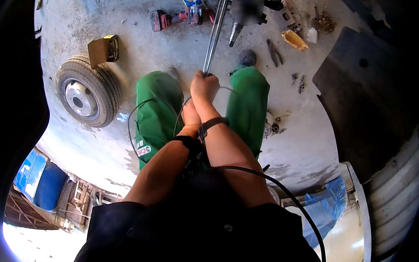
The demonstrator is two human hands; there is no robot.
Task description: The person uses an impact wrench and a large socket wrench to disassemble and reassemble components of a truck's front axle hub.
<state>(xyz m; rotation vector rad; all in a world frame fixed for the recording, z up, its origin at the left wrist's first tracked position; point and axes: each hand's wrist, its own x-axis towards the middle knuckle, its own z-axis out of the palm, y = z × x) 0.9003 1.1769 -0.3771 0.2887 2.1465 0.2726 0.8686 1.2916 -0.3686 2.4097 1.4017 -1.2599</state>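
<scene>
My right hand (204,88) is closed around the near end of a long, shiny metal bar (215,35). The bar runs away from me, past a dark round metal hub part (247,7) at the top. Close behind it, my left hand (190,114) is closed at the same end of the bar, its fingers partly covered by the right wrist. Both hands sit between my knees in green trousers (158,102). Where the far end of the bar goes cannot be seen.
A tyre on a steel rim (88,92) lies left, an opened carton (102,51) against it. Ahead are a red cordless power tool (175,20), pliers (274,53) and a yellow tray-like piece (295,40). Dark sheeting (365,89) stands right. A black cable (284,182) crosses my right arm.
</scene>
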